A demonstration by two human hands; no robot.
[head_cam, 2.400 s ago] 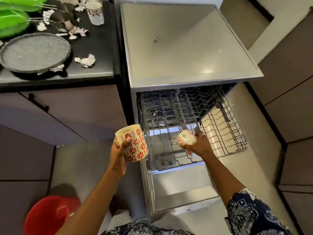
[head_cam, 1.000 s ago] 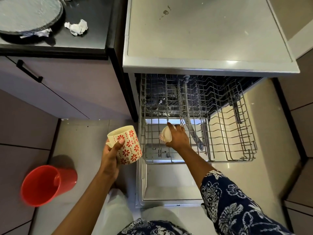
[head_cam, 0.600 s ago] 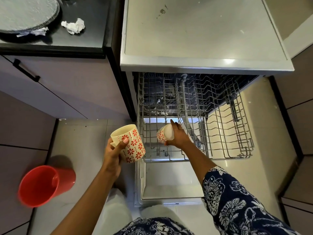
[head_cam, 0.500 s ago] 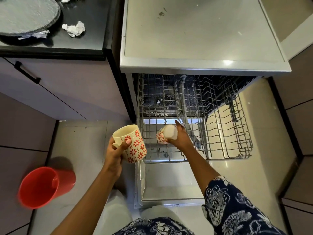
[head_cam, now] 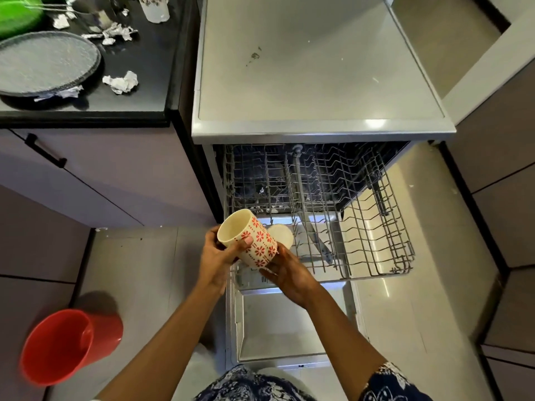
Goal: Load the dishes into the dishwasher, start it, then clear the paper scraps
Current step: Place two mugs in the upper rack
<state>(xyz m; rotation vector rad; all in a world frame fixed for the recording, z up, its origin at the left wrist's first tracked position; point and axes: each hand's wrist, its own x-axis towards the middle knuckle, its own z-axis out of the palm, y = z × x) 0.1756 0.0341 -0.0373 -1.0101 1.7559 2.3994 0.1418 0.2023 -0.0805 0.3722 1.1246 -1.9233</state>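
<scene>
A cream mug with red flowers [head_cam: 254, 241] is tilted over the near left corner of the pulled-out wire rack [head_cam: 376, 227]. My left hand [head_cam: 215, 256] grips its side and my right hand [head_cam: 288, 274] cups its base from below. Behind it, a second mug [head_cam: 282, 235] sits upside down in the rack with only its pale base showing. The dishwasher door [head_cam: 289, 322] lies open below the rack. On the black counter at the upper left are a grey plate [head_cam: 46, 65], green plates [head_cam: 17, 13] and crumpled paper scraps [head_cam: 121, 82].
A red bucket [head_cam: 66, 345] lies on its side on the tiled floor at the lower left. The dishwasher's flat top [head_cam: 312, 68] fills the upper middle. A glass [head_cam: 156, 8] and a steel cup [head_cam: 95, 13] stand on the counter. Cabinets line the right side.
My right hand has let go of the second mug, which now rests upside down in the rack, and has come back under the flowered mug. My left hand moved that mug right, over the rack.
</scene>
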